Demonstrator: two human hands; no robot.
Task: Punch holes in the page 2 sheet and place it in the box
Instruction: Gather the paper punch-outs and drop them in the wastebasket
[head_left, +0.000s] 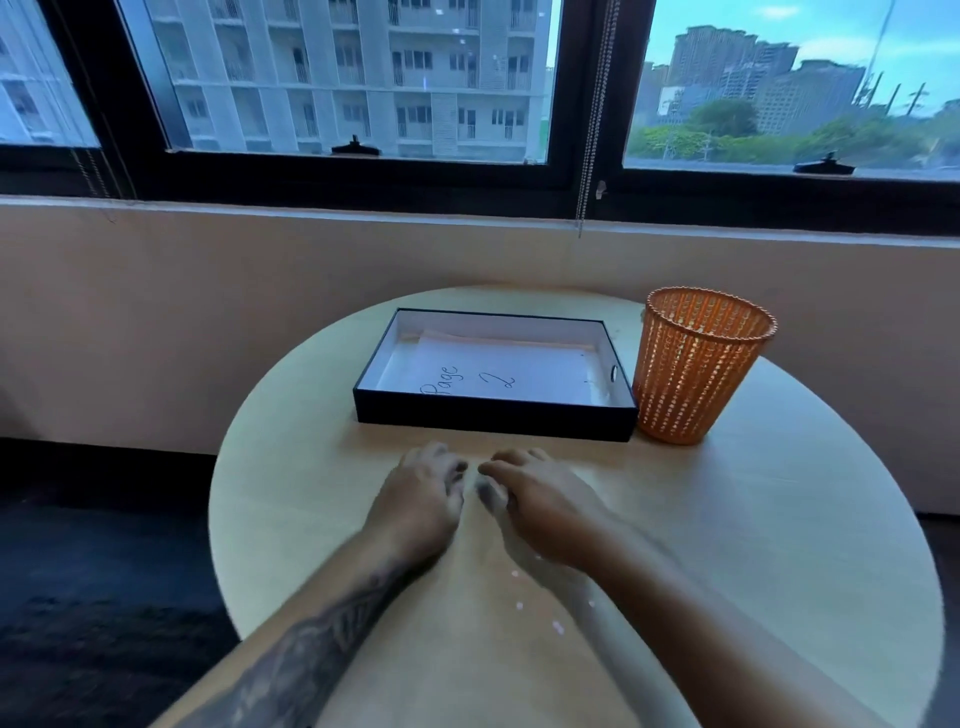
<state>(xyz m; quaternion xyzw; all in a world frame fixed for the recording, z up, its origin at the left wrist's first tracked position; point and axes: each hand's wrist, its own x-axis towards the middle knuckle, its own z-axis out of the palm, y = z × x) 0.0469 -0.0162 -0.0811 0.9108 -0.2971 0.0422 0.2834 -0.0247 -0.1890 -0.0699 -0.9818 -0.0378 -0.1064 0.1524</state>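
Note:
The white sheet marked "Page 2" lies flat inside the shallow black box at the back of the round table. Small holes show near the sheet's right edge. My left hand rests palm down on the table just in front of the box, its fingers bent and apart, with nothing seen in it. My right hand sits right beside it, fingertips nearly touching the left. A pale blur lies under its thumb; what it is cannot be made out. Both hands are blurred by motion.
An orange mesh basket stands upright against the box's right side. Several tiny paper dots lie on the round wooden table near my right forearm. A wall and windows are behind the table, with dark floor to the left.

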